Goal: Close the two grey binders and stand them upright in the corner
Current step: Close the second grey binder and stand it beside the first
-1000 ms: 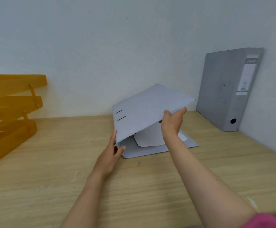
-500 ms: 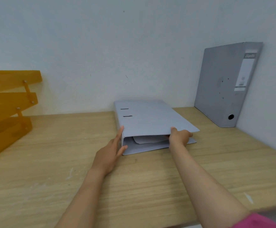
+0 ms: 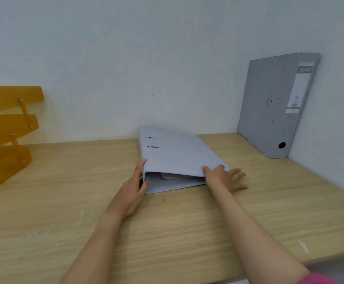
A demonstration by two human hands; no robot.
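Note:
A grey binder (image 3: 175, 154) lies flat on the wooden desk (image 3: 85, 201), its cover down and paper showing inside at the near end. My left hand (image 3: 135, 186) cups the near left corner at the spine, fingers wrapped on it. My right hand (image 3: 222, 177) rests at the near right corner, thumb on the cover, fingers spread flat beside the edge. A second grey binder (image 3: 273, 107) stands upright in the far right corner, leaning on the wall, label and finger hole facing me.
A stack of orange letter trays (image 3: 5, 132) stands at the far left against the wall. White walls close off the back and right side. The desk's front edge runs near the bottom right.
The lifted cover of the flat binder came down and now lies shut. My right hand slid from under the cover's edge to the corner, fingers spreading. The left hand stayed at the spine.

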